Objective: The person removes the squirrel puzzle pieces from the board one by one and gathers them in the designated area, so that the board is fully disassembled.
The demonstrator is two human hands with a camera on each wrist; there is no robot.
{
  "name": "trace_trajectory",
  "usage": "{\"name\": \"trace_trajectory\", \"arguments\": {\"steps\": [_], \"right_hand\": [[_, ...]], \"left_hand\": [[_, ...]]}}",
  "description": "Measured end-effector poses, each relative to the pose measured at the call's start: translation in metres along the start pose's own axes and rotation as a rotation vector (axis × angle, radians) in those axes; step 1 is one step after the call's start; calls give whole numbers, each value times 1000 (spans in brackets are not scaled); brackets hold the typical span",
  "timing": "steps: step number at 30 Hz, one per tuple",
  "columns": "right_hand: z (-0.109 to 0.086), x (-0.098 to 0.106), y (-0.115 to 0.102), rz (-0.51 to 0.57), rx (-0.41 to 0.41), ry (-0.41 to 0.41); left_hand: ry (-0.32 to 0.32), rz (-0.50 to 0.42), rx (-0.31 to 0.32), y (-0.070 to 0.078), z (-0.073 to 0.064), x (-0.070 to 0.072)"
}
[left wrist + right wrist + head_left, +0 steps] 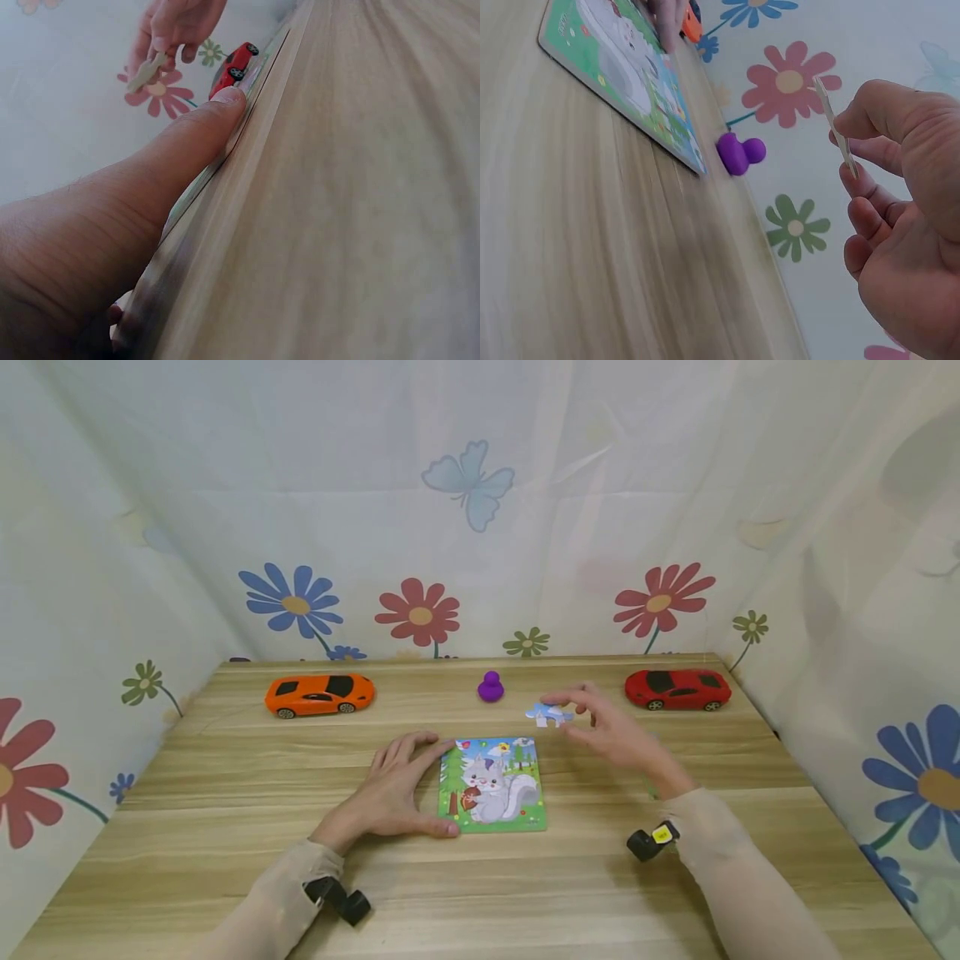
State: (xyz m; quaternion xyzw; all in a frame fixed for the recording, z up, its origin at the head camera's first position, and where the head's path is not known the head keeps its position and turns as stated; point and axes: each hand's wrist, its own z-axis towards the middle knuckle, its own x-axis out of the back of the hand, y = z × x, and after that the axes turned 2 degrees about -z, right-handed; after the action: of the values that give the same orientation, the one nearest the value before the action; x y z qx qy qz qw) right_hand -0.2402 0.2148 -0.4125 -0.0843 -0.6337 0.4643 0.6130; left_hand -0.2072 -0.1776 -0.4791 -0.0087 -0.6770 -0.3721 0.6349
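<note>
A square puzzle board [495, 785] with a grey squirrel picture lies flat on the table. My left hand [393, 789] rests along its left side, thumb straight at the lower left corner and a fingertip at the upper left corner. In the left wrist view the left thumb [199, 127] lies on the board's edge. My right hand [611, 731] pinches a light blue and white puzzle piece [547, 714] between thumb and fingers, held up beyond the board's upper right corner. Seen edge-on in the right wrist view, the thin piece [834, 124] is clear of the table.
A purple knobbed toy [491, 687] stands behind the board. An orange toy car [320, 695] sits at the back left and a red toy car [677, 689] at the back right. Flower-printed white cloth [480, 577] encloses the wooden table [480, 893] at the back and sides.
</note>
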Motion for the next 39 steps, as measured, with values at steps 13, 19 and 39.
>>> {"name": "trace_trajectory", "arguments": {"steps": [13,19,39], "right_hand": [[-20,28,12,-45,-71,12],[-26,39,17,-48,-65,11],[-46,52,39,-93,-111,5]], "left_hand": [[1,0,2,-1,0,0],[2,-4,-1,0,0,0],[5,0,4,0,-1,0]]}}
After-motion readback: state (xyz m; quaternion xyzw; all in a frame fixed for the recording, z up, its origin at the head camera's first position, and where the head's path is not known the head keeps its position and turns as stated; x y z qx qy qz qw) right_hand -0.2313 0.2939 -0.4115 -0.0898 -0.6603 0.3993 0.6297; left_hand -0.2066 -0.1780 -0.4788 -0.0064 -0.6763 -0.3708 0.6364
